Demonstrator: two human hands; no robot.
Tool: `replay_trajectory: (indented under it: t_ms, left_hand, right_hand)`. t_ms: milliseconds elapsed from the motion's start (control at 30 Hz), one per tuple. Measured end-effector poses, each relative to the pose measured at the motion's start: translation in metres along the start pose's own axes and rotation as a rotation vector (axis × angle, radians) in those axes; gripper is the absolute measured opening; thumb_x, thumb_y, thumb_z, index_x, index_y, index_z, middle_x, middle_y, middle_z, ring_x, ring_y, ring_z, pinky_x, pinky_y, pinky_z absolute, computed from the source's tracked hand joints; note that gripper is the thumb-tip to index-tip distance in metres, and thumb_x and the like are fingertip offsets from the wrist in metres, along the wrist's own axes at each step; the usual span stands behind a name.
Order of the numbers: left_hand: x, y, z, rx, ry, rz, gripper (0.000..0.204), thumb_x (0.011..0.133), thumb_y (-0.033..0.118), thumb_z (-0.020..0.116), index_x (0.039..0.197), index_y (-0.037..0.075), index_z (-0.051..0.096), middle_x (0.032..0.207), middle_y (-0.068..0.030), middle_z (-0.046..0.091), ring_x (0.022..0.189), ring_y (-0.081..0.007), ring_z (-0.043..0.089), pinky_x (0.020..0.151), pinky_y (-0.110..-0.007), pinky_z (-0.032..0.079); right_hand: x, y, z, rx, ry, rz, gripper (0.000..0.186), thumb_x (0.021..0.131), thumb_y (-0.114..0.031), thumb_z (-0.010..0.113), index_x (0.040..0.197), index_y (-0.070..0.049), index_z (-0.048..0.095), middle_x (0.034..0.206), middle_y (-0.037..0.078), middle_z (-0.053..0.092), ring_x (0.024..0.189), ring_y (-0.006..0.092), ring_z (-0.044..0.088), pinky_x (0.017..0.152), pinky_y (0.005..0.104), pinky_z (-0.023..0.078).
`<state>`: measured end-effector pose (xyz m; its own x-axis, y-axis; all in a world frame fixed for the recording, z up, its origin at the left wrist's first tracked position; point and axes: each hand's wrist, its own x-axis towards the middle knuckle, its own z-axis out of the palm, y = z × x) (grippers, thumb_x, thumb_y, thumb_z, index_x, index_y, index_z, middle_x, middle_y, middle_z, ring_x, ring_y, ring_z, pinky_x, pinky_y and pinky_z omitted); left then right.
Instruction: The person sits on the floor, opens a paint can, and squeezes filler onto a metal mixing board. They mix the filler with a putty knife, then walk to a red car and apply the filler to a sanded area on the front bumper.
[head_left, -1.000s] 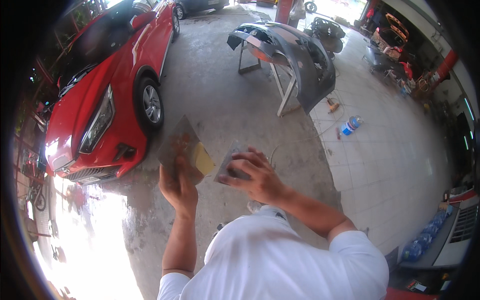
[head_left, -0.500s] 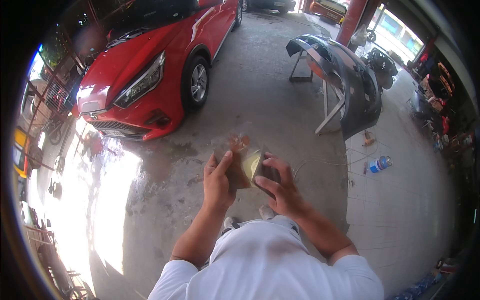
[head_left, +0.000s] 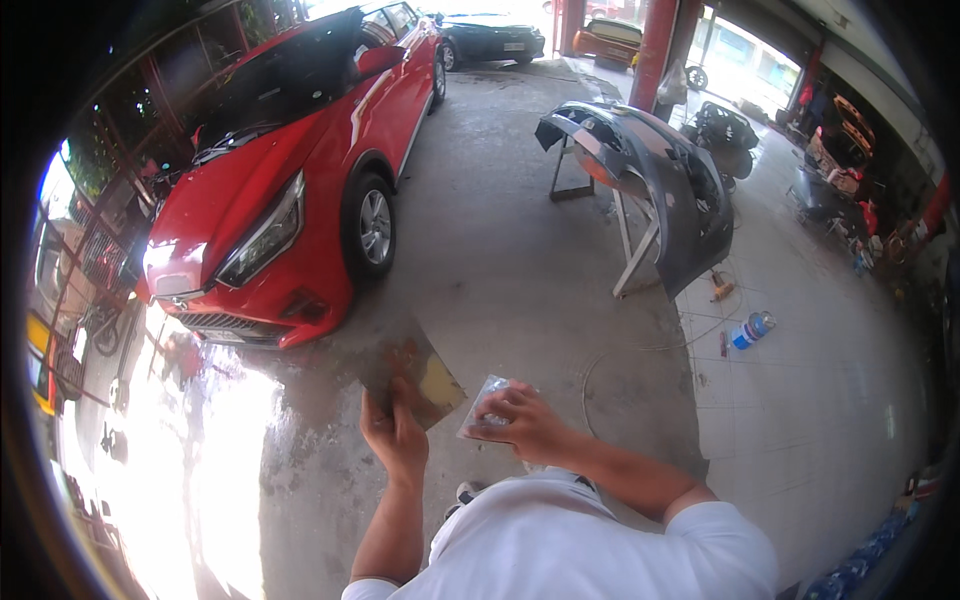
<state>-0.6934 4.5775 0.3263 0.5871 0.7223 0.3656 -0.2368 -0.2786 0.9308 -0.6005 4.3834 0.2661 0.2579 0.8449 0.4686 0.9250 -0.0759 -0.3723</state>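
Gripped in my left hand (head_left: 398, 430) is a thin dark square plate (head_left: 408, 340), held tilted, with a mound of pale yellow paste (head_left: 438, 383) toward its right side and reddish-brown stains. My right hand (head_left: 525, 430) is closed on a small flat spreader (head_left: 492, 383), light grey and partly covered by my fingers. The spreader is just right of the plate, apart from it, both held over the concrete floor.
A red car (head_left: 240, 260) stands ahead-left. A dark bumper (head_left: 690, 230) rests on a metal stand (head_left: 630, 260) ahead-right. On the tiles lie a blue bottle (head_left: 752, 332), an orange tool (head_left: 720, 285) and a hose (head_left: 640, 350). A red column (head_left: 660, 60) stands behind the bumper.
Half a second ago the spreader was against the paste on the plate; now it has moved rightward, away from it. The view has also shifted, with my hands now lower in it.
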Motion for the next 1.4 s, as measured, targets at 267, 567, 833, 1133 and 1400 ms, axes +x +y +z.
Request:
replay_trajectory:
  t_ms: [267, 567, 833, 1133, 1400]
  left_hand:
    - [-0.001, -0.002, -0.020, -0.731, 0.090, -0.714, 0.024, 0.103, 0.008, 0.060, 0.127, 0.002, 0.056, 0.107, -0.0072, 0.070, 0.095, -0.0202, 0.070, 0.083, -0.034, 0.060]
    - [-0.022, -0.013, -0.032, 0.020, 0.252, -0.121, 0.023, 0.104, 0.010, 0.061, 0.123, -0.002, 0.066, 0.102, -0.0130, 0.076, 0.095, -0.0123, 0.066, 0.085, -0.028, 0.051]
    - [-0.030, 0.025, -0.037, 0.107, 0.192, -0.060, 0.022, 0.103, 0.008, 0.062, 0.122, -0.001, 0.066, 0.096, -0.0100, 0.075, 0.088, -0.0112, 0.063, 0.081, -0.026, 0.050]
    - [-0.013, 0.005, -0.064, -0.453, 0.531, -0.202, 0.025, 0.106, 0.012, 0.060, 0.127, 0.000, 0.063, 0.115, -0.0074, 0.071, 0.099, -0.0157, 0.065, 0.089, -0.030, 0.052]
    - [-0.047, -0.009, -0.062, -0.174, 0.297, -0.307, 0.026, 0.105, 0.012, 0.061, 0.127, -0.002, 0.063, 0.103, -0.0084, 0.073, 0.092, -0.0143, 0.067, 0.087, -0.035, 0.056]
  right_hand:
    - [0.058, -0.011, -0.013, 0.197, 0.124, 0.050, 0.073, 0.067, 0.009, 0.075, 0.130, -0.026, 0.069, 0.129, 0.009, 0.053, 0.131, 0.0369, 0.051, 0.110, 0.0585, 0.042]
    - [0.058, -0.021, 0.003, -0.003, -0.101, -0.111, 0.075, 0.074, 0.002, 0.075, 0.136, -0.039, 0.068, 0.130, 0.007, 0.057, 0.134, 0.0303, 0.050, 0.117, 0.0648, 0.034]
    - [0.099, -0.024, -0.003, -0.016, 0.039, -0.197, 0.067, 0.070, -0.001, 0.078, 0.129, -0.034, 0.074, 0.129, 0.006, 0.059, 0.132, 0.0317, 0.053, 0.115, 0.0639, 0.036]
    - [0.104, -0.041, 0.006, 0.534, 0.083, -0.335, 0.064, 0.072, 0.009, 0.076, 0.124, -0.028, 0.074, 0.132, 0.010, 0.058, 0.131, 0.0359, 0.054, 0.110, 0.0604, 0.042]
    - [0.122, 0.020, -0.010, -0.111, 0.037, -0.260, 0.055, 0.072, 0.007, 0.070, 0.118, -0.021, 0.078, 0.123, 0.006, 0.063, 0.121, 0.0285, 0.060, 0.100, 0.0461, 0.046]
